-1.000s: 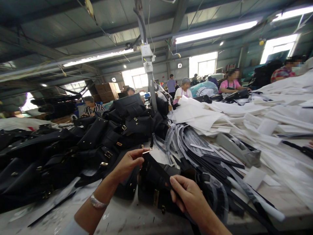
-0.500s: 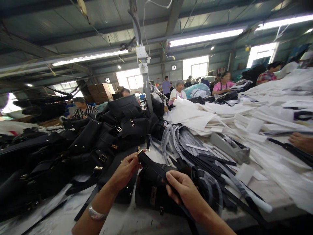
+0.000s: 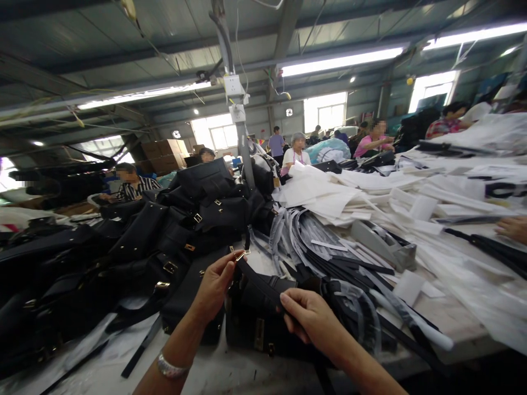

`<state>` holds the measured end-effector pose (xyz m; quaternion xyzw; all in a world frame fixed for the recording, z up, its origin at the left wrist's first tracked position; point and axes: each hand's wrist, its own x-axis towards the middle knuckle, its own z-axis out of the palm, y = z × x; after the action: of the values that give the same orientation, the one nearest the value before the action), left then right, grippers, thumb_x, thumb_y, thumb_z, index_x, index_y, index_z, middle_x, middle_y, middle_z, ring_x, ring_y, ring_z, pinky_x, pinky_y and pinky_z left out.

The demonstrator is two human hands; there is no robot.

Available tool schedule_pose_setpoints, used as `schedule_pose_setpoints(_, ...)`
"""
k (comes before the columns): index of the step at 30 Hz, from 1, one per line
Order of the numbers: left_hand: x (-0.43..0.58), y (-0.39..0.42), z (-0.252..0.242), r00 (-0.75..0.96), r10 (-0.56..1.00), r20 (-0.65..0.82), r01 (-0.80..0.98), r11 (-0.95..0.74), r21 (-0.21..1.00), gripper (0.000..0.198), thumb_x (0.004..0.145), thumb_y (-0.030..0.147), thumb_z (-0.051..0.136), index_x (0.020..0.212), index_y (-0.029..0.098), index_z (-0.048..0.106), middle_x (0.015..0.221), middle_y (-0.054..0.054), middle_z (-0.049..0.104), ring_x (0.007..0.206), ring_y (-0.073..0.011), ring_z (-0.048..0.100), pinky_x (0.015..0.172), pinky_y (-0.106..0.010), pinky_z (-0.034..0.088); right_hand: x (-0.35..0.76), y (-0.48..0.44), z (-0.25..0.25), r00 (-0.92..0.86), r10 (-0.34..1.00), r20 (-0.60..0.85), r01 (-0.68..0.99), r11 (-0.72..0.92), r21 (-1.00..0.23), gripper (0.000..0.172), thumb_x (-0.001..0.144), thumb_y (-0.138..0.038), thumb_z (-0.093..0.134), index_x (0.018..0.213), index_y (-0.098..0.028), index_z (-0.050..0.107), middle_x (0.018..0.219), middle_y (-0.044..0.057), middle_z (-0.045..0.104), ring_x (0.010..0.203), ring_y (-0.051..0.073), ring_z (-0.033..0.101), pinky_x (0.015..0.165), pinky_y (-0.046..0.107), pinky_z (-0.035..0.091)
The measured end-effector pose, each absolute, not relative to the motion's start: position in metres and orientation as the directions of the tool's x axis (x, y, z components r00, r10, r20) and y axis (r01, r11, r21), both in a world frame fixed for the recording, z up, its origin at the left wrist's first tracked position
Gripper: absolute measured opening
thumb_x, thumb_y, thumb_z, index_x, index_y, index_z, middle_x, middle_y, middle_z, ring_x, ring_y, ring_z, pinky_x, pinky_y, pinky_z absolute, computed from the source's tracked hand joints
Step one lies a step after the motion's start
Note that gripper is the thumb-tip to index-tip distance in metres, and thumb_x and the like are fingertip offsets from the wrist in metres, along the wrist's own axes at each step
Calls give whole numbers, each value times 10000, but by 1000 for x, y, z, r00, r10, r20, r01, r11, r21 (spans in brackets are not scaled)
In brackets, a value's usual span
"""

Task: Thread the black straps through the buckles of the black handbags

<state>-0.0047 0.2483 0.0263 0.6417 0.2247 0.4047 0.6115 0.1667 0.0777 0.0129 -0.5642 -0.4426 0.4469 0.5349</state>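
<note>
A black strap is stretched between my two hands, above a black handbag with gold fittings. My left hand pinches the strap's far end at a gold buckle. The strap's lower part lies in my right hand, thumb on top and fingers curled beneath. Beyond the right hand, the rest of the strap is mostly hidden. The handbag rests on the worktable under both hands.
Black bags are heaped along the left. Plastic-wrapped straps, a grey tape dispenser and white sheets cover the right. A metal post rises behind the pile. Another person's hand is at the right edge.
The view has shifted slightly. My left hand has moved a little right and stays at the buckle end, which is turned somewhat; my right hand keeps its hold on the strap.
</note>
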Motion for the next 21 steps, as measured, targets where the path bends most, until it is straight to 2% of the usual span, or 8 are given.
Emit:
schedule_pose_setpoints(3,-1,245,22,541,807,236,-213,-140,967,564,801,561,716,1194,157,710,1120,-130,727,1015,-257,665,883,-328,524,168,78,14,202,978,-51,-3,-52,-999,431,899,-565,504,761,-163,575,499,-50,541,326,47,350,343,176,188)
schedule_pose_setpoints(7,3,237,25,539,810,230,-244,-111,963,573,781,586,722,1161,157,721,1069,-119,740,959,-254,679,834,-328,542,167,78,18,190,982,-1,-83,15,-996,443,912,-578,511,756,-166,559,541,-48,551,346,40,343,357,180,187)
schedule_pose_setpoints(10,6,226,33,623,747,231,-156,-171,973,482,807,527,722,1119,161,738,1059,-104,745,969,-266,677,831,-334,542,163,84,23,200,978,64,-84,82,-993,451,930,-563,509,727,-162,545,566,-39,561,363,38,360,369,181,207)
schedule_pose_setpoints(13,12,214,41,732,641,228,-42,-292,955,358,808,426,745,1054,167,767,1039,-91,754,997,-281,676,898,-349,522,159,94,27,208,972,106,-59,121,-991,425,941,-554,494,781,-166,560,598,-33,580,368,46,381,370,182,243)
schedule_pose_setpoints(15,16,209,43,748,623,231,-27,-319,947,334,817,405,734,1057,175,766,1055,-89,753,1018,-287,673,926,-361,512,159,102,29,286,947,144,29,142,-989,404,963,-550,447,874,-175,571,598,-38,583,360,60,400,371,191,274)
schedule_pose_setpoints(17,20,207,42,732,640,233,-29,-313,949,329,812,393,737,1065,183,760,1066,-89,750,1038,-293,667,931,-367,509,160,108,32,388,890,239,196,173,-965,368,982,-520,426,1048,-187,566,665,-25,620,423,91,495,431,209,370)
schedule_pose_setpoints(19,23,208,41,721,650,240,-31,-315,948,325,797,386,752,1050,183,758,1059,-89,749,1052,-299,659,937,-375,505,162,111,35,426,821,380,388,213,-896,407,976,-479,466,1278,-209,500,877,22,675,652,146,634,610,255,490)
schedule_pose_setpoints(21,27,209,41,722,647,247,-14,-343,939,304,802,390,738,1014,174,758,1023,-90,750,1038,-303,660,939,-390,503,163,113,39,381,784,490,537,244,-807,534,942,-449,538,1417,-235,422,1120,67,648,949,208,651,827,319,511)
